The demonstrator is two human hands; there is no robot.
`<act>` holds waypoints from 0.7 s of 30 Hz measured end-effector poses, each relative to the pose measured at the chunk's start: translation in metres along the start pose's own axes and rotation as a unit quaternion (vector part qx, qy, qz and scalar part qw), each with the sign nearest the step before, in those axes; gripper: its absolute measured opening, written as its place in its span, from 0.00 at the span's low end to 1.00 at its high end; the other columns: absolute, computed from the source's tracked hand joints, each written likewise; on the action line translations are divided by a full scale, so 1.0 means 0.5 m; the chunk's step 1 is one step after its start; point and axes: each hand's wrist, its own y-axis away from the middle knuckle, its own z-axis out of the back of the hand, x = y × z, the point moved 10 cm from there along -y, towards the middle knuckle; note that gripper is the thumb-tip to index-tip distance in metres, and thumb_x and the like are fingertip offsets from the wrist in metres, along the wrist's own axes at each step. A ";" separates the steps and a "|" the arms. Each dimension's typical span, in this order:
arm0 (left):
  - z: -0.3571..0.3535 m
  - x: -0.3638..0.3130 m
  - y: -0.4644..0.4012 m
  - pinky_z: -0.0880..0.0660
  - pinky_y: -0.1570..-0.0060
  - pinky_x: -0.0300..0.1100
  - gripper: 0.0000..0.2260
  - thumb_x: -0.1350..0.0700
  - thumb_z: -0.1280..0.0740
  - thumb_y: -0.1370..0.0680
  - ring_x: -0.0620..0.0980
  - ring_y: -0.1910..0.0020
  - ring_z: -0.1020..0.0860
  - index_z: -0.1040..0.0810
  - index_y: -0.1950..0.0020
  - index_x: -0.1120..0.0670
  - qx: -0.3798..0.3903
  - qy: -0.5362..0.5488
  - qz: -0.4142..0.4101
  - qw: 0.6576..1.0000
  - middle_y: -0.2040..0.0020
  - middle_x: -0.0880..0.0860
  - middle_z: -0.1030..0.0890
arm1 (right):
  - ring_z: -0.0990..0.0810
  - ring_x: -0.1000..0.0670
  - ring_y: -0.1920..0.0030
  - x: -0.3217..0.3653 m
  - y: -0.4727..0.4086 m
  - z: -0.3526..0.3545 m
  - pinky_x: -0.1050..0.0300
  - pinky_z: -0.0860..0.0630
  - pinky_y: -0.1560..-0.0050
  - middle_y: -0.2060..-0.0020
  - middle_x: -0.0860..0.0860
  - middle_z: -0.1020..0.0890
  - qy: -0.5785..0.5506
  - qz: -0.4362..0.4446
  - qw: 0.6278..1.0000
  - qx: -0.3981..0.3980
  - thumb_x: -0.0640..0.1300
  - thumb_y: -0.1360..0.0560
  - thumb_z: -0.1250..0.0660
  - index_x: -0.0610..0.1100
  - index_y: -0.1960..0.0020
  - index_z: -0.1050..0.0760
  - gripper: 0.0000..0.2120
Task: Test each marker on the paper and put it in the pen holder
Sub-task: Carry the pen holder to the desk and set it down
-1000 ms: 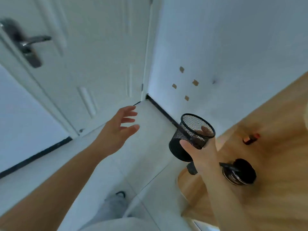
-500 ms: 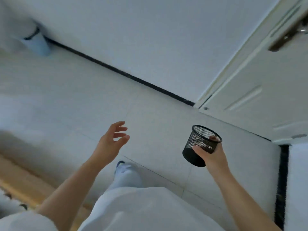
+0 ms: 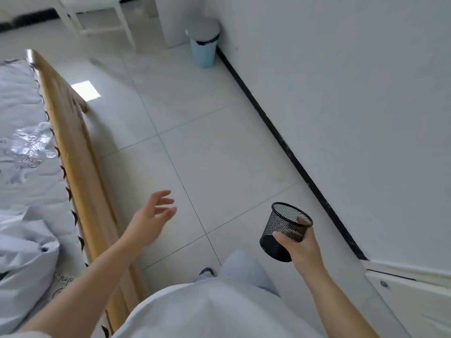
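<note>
My right hand (image 3: 300, 245) grips a black wire-mesh pen holder (image 3: 283, 225) from below and behind, thumb on its near side, fingers showing through the mesh. The holder is tilted, its mouth facing up and left, and looks empty. My left hand (image 3: 151, 215) floats in front of me over the floor with fingers spread and relaxed, holding nothing. No markers or paper are in view.
A bed with a wooden frame (image 3: 80, 162) and pale quilted bedding (image 3: 24, 142) runs along the left. White tiled floor (image 3: 195, 132) lies ahead. A blue bin (image 3: 203, 45) stands by the white wall (image 3: 353, 93); white furniture legs (image 3: 102, 18) are at the back.
The view has swung from the wooden desk and door round to the floor and bed. My right hand keeps carrying the pen holder; my left hand stays open.
</note>
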 end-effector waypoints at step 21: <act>0.404 -0.060 -0.551 0.30 0.58 0.33 0.17 0.55 0.37 0.23 0.43 0.50 0.24 0.33 0.34 0.50 -0.219 0.143 0.189 0.946 0.45 0.49 0.23 | 0.23 0.53 0.48 0.793 -0.739 -0.661 0.62 0.30 0.53 0.49 0.54 0.21 0.229 0.129 0.930 0.257 0.47 0.36 0.23 0.48 0.40 0.31 0.28</act>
